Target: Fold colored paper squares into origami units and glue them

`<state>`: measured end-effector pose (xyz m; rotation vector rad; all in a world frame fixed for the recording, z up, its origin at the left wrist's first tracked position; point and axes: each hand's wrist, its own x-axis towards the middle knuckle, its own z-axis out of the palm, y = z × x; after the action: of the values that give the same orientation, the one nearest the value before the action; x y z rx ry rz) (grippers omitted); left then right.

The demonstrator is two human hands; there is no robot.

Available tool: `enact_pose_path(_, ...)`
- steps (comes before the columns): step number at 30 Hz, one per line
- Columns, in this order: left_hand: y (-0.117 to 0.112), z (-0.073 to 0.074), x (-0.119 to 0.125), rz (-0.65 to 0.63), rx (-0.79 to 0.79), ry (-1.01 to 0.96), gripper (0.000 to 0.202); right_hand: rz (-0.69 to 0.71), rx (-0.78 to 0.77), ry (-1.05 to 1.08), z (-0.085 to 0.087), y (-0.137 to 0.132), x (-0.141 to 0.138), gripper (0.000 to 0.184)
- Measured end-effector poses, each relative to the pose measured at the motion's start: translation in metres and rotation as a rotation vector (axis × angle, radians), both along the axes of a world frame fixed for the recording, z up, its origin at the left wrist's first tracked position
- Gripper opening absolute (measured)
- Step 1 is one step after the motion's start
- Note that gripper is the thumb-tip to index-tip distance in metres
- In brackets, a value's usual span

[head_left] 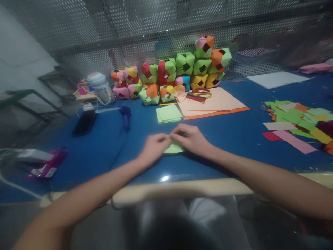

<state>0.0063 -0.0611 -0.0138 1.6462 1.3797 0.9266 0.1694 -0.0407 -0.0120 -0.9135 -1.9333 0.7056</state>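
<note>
Between my hands, close to the table's front edge, is a light green sheet of paper (173,149), partly folded and partly covered by my fingers. My left hand (155,145) pinches its left upper edge. From the right, my right hand (191,139) grips the same paper, with thumb and fingertips meeting near the left fingertips. Just beyond the hands lies a small stack of light green paper squares (169,114). Behind it, scissors (200,93) with red and yellow handles rest on a stack of peach and orange paper sheets (223,100).
Folded paper cubes (166,71) stand stacked along the mesh panel at the back. Colourful paper scraps (301,121) lie at the right. On the left are a dark phone (84,122), a blue holder (126,116), a flask (100,86) and a purple power strip (49,165) with cables.
</note>
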Motion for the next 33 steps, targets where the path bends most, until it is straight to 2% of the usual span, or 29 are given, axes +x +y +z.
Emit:
enact_pose_path(5, 0.0003, 0.0012, 0.0007, 0.064, 0.032, -0.027, 0.027, -0.027, -0.065, 0.010, 0.0021, 0.0000, 0.0001, 0.016)
enact_pose_path(10, 0.0029, -0.0002, -0.0004, 0.180, 0.061, -0.088, 0.016, -0.058, -0.149, -0.075, 0.0009, 0.0003, -0.0008, 0.020)
enact_pose_path(15, 0.0030, -0.0033, 0.0000, 0.125, 0.043, -0.091, 0.012, -0.065, -0.105, -0.099, -0.0015, 0.0006, -0.0004, 0.020)
enact_pose_path(20, 0.0017, -0.0022, 0.0016, 0.150, 0.049, -0.091, 0.014, -0.036, -0.110, -0.089, -0.0007, -0.0004, -0.0001, 0.021)
enact_pose_path(25, 0.0012, 0.0001, 0.0025, 0.143, 0.042, -0.115, 0.015, -0.075, -0.085, -0.091, -0.0011, 0.0001, -0.0009, 0.022)
enact_pose_path(29, 0.0023, -0.0026, 0.0020, 0.109, 0.034, -0.141, 0.020, -0.108, -0.083, -0.081, -0.0023, 0.0017, -0.0001, 0.022)
enact_pose_path(33, 0.0045, -0.0061, 0.0002, 0.103, 0.052, -0.092, 0.014, -0.068, -0.091, -0.098, -0.0029, 0.0011, -0.0003, 0.023)
